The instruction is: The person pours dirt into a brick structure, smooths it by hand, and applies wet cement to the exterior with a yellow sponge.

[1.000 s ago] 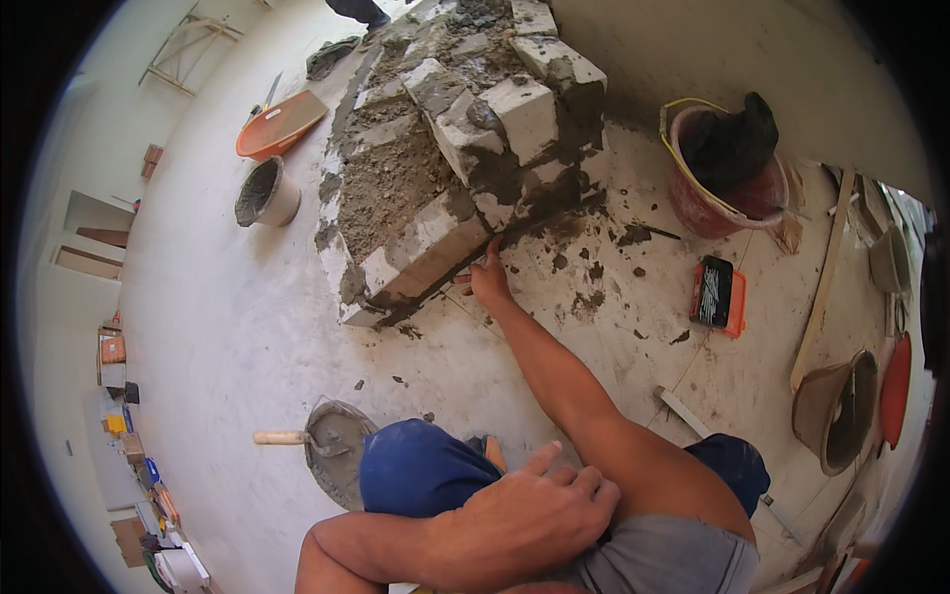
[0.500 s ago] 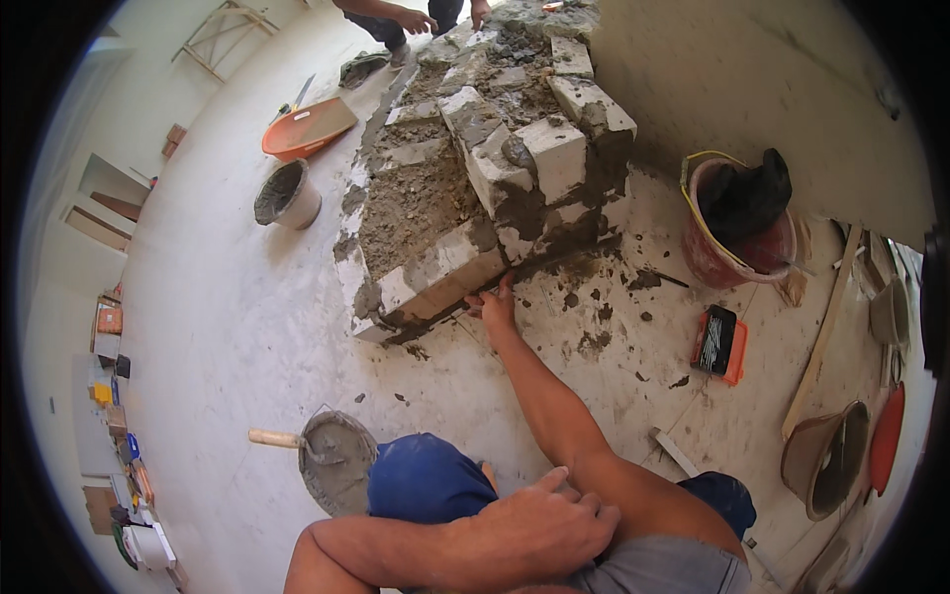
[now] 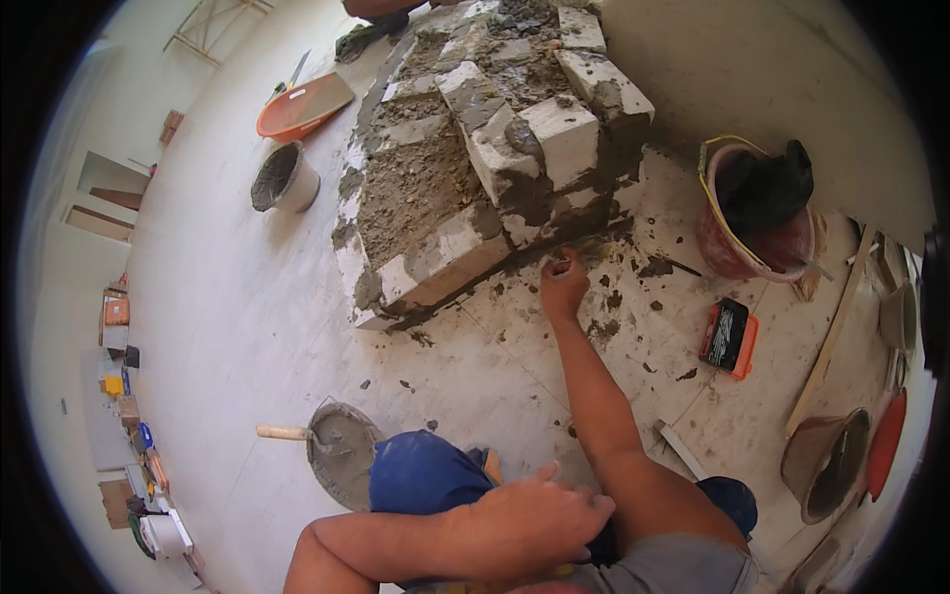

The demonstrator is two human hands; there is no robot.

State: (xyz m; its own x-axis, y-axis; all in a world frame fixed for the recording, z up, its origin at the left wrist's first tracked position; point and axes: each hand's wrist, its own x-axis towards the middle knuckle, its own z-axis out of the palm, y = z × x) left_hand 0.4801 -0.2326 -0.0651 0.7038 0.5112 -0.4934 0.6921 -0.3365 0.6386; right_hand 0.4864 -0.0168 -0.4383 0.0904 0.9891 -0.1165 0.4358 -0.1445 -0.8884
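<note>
My right hand reaches forward to the floor beside the foot of a low structure of white blocks and mortar. Its fingers are curled together, and what they hold, if anything, cannot be made out. Across my lap lies my left forearm, with the left hand loosely bent near my right upper arm and nothing visible in it. Left of my blue-clad knee stands a bucket of grey mortar. A trowel with a wooden handle rests in it, its blade in the mortar.
Mortar crumbs litter the floor by the blocks. To the right are a reddish bucket holding something black, an orange-black box, a wooden batten and a tub. An orange tray and another bucket stand left.
My right hand has moved right along the foot of the blocks, its fingers now curled in. The left hand's fingers have shifted slightly. At the far end, the other person's hands have left view.
</note>
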